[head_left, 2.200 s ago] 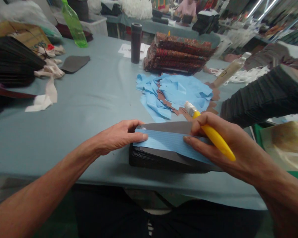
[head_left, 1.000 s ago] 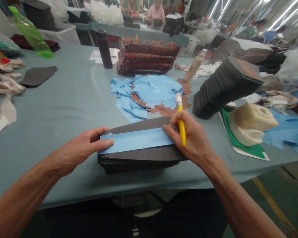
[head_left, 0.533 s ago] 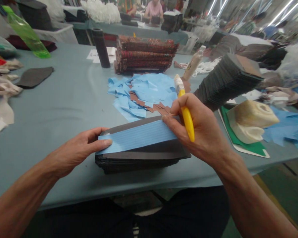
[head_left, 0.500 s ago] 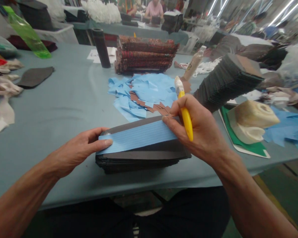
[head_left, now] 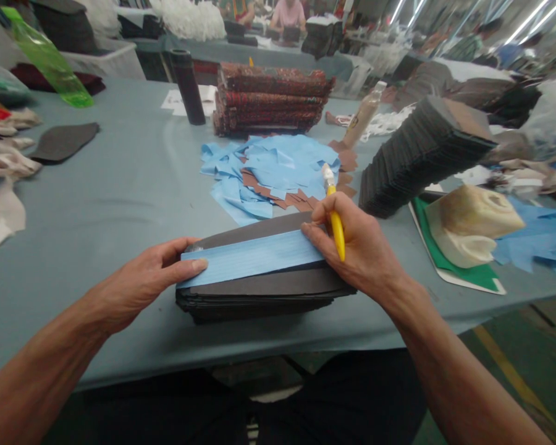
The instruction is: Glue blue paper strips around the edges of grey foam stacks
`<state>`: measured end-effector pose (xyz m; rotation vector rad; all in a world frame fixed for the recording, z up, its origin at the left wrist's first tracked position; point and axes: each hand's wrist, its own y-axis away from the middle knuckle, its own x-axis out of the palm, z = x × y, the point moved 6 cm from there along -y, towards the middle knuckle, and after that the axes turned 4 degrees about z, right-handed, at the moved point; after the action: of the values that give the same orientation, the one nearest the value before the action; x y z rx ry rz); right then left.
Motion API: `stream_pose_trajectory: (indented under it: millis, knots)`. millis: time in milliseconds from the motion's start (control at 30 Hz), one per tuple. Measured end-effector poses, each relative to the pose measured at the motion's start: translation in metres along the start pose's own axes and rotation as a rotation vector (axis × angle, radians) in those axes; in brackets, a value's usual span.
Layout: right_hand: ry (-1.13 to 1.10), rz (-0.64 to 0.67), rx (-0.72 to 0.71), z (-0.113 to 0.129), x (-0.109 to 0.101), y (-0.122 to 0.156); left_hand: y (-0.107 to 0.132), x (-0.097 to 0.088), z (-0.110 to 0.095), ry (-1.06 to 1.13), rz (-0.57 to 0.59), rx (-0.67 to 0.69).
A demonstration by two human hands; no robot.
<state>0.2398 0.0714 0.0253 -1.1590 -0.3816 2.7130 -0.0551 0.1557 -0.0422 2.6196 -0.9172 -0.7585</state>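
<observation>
A light blue strip (head_left: 254, 254) with fine lengthwise lines lies along the top of a stack of dark grey sheets (head_left: 278, 285) near the table's front edge. My left hand (head_left: 167, 269) is closed on the strip's left end, thumb on top and fingers partly hidden at the stack's side. At the other end, my right hand (head_left: 352, 238) presses the strip with its thumb and fingertips. That same hand grips a yellow-handled brush (head_left: 337, 235), its pale, whitish tip pointing up and away. Blue pieces (head_left: 291, 164) and brown pieces (head_left: 301, 201) lie in a pile just beyond.
Patterned dark red bundles (head_left: 273, 99) and a dark cylinder (head_left: 188, 86) stand behind the pile. On the right are a leaning grey stack (head_left: 426, 151), a bottle (head_left: 365, 114) and a cut-open cream container (head_left: 467, 222). A green bottle (head_left: 50, 59) is at left; people sit further back.
My right hand has shifted slightly left and down, and the brush with it. The strip's right part now lies further back on the stack. My left hand stays at its end.
</observation>
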Motion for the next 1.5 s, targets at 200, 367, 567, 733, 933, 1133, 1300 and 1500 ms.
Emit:
stream_pose_trajectory:
  millis: [200, 367, 567, 733, 933, 1133, 1300, 1500]
  knots:
    - [-0.072, 0.066, -0.031, 0.0, -0.003, -0.006, 0.004, 0.002, -0.003, 0.05, -0.013, -0.017]
    - [-0.123, 0.171, -0.058, 0.008, -0.01, -0.014, 0.007, 0.002, -0.007, 0.047, -0.033, -0.023]
    - [-0.087, 0.239, -0.095, 0.018, -0.014, -0.022, 0.009, 0.001, -0.01, 0.024, -0.055, -0.011]
    - [-0.104, 0.23, -0.094, 0.007, -0.009, -0.02, 0.01, 0.0, -0.013, -0.033, -0.053, 0.01]
    - [-0.097, 0.139, -0.102, -0.005, 0.0, -0.01, 0.01, 0.002, -0.012, 0.002, -0.053, -0.012]
    - [-0.081, 0.083, -0.09, -0.01, 0.005, -0.003, 0.008, 0.0, -0.008, 0.011, -0.083, -0.018]
    - [-0.09, 0.042, -0.06, -0.013, 0.006, -0.001, 0.008, 0.002, -0.011, 0.024, -0.077, -0.02]
    - [-0.088, 0.03, -0.047, -0.015, 0.008, -0.001, 0.008, 0.003, -0.008, 0.035, -0.067, -0.016]
